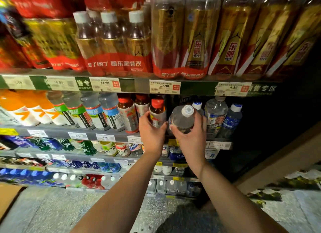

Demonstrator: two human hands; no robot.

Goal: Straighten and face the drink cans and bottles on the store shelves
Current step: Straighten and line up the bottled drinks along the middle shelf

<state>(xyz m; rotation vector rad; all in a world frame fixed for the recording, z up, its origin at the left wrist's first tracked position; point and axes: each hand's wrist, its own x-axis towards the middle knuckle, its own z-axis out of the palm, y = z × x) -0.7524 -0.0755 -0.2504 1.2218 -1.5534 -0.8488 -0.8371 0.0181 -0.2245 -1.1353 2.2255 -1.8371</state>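
The clear white-capped bottle [182,119], at frame centre off the second shelf [104,134], is tilting cap-first toward the camera, long axis leaning outward. The right hand [190,137] is gripping its body; the left hand [151,130] is curling around the red-capped bottle [157,113] beside it. Judged mid-facing; next, stand it upright, label forward.

clear bottle [182,119]: glossy plastic | shelf edge [135,85]: matt metal | floor [69,210]: speckled stone
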